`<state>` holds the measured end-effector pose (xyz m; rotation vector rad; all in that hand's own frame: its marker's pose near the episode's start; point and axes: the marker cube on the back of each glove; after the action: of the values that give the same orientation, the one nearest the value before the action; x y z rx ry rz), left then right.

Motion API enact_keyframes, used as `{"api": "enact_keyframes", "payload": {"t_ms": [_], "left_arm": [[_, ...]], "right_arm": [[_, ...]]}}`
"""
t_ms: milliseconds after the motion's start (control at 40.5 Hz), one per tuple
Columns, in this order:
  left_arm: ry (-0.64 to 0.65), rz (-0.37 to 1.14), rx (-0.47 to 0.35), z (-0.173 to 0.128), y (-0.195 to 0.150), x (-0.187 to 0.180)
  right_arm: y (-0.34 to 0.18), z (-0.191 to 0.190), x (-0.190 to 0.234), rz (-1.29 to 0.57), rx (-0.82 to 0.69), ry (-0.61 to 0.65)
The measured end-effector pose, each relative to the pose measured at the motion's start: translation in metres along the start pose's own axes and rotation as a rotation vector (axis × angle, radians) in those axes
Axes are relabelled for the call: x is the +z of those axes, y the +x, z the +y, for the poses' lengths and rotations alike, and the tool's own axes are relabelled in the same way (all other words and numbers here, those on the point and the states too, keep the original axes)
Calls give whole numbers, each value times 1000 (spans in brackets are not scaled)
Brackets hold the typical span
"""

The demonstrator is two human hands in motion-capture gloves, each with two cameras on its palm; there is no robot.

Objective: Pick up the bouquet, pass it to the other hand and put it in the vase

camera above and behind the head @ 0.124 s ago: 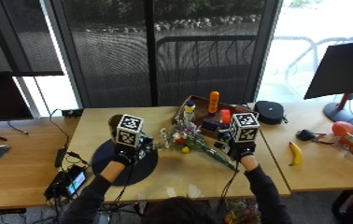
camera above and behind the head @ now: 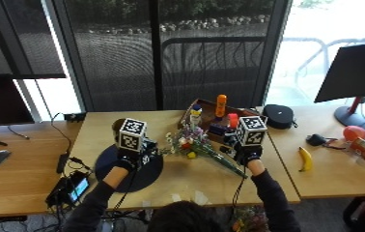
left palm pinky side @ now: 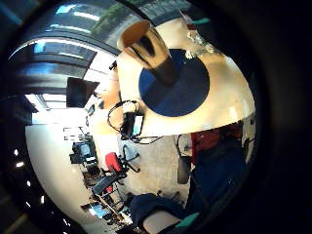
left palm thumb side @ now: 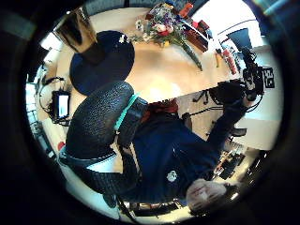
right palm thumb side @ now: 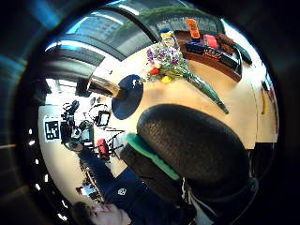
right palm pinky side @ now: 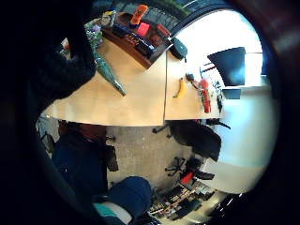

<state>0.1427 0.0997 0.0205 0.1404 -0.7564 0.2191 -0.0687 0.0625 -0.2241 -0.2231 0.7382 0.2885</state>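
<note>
On the desk (camera above and behind the head: 189,181) the bouquet (camera above and behind the head: 198,147) lies flat, vase (camera above and behind the head: 119,127) at its 9 o'clock. Left grip (camera above and behind the head: 130,155) and right grip (camera above and behind the head: 247,152) hover over the desk; whether released or clenched, I cannot tell.

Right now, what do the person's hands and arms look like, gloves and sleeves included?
Both hands, the left hand and the right hand, wear black gloves. The palm views show a textured glove surface with a green band at the wrist. Dark sleeves cover both forearms, looking dark blue in the palm views.

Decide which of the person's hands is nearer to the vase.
Left. The left hand hovers over the dark round mat right beside the vase; the right hand is across the bouquet, by its stem end.
</note>
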Motion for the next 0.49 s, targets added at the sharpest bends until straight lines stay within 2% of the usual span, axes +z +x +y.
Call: {"api": "enact_keyframes", "payload": {"t_ms": [74,321,494], "left_arm": [[7,-62,27,6,13,-9],[-35,40,42,0,9,8],[1,73,31,3,10,9]], "right_arm": [[9,9,-21,65,17,-27],[-13,20,-29,71,-12,-44],[-4,19,-26,78,19,-63]]}}
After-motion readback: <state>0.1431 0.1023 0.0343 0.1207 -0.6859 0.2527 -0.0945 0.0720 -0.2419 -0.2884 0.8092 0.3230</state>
